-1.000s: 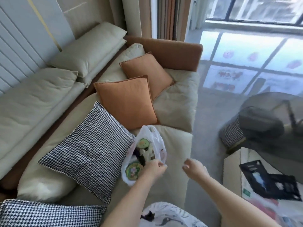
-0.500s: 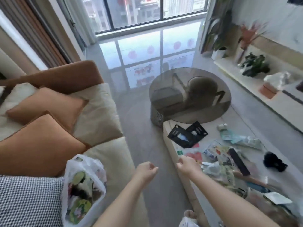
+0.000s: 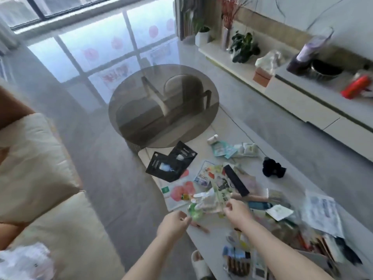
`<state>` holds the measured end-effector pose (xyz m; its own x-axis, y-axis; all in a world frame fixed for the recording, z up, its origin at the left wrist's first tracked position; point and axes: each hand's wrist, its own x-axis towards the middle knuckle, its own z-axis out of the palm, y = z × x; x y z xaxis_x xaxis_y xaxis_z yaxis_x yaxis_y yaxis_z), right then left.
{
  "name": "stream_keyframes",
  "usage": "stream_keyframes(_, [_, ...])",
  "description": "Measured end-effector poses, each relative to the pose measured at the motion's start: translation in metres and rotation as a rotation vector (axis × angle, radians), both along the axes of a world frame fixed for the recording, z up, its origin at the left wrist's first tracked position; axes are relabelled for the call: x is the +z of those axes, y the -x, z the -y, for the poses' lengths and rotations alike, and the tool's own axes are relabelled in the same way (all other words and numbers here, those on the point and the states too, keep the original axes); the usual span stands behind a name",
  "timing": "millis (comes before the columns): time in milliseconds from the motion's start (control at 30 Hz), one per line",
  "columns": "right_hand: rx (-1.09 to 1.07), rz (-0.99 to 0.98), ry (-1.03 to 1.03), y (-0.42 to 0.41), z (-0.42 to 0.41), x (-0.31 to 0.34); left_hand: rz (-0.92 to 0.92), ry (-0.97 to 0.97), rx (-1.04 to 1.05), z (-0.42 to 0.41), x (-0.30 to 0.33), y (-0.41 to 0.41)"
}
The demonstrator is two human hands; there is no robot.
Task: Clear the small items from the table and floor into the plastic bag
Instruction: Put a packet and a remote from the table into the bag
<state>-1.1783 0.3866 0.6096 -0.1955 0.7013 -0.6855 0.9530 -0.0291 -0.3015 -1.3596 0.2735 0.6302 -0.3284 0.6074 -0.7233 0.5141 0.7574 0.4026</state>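
A low white table [image 3: 203, 232] on the right carries a heap of small items: black cards [image 3: 169, 165], snack packets, a black bar [image 3: 236, 179], a dark scrunchie [image 3: 272, 168], papers. My left hand [image 3: 173, 223] is at the table's near edge, and its curled fingertips pinch a green wrapper [image 3: 194, 212]. My right hand [image 3: 236, 212] pinches the lower end of a green-and-white packet [image 3: 221, 188] in the heap. The white plastic bag [image 3: 24, 261] lies blurred on the sofa at the bottom left, away from both hands.
A cream sofa [image 3: 40, 178] fills the left side. A round smoked-glass table [image 3: 163, 106] stands beyond the white one. Grey floor runs between sofa and table. A slipper [image 3: 198, 265] shows by the table's edge. A long cabinet [image 3: 302, 98] with plants lines the right wall.
The view swung from the sofa and bag to the table. My left hand let go of the bag, and both hands moved forward onto the heap of items.
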Motion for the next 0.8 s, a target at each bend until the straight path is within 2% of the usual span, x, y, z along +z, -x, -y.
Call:
stream_keyframes(400, [-0.206, -0.026, -0.013, -0.047, -0.088, -0.094, 0.071, 0.012, -0.033, -0.115, -0.102, -0.033])
stream_keyframes(800, [-0.192, 0.025, -0.133, -0.047, -0.124, -0.239, 0.327, 0.12, 0.31, -0.172, -0.261, -0.066])
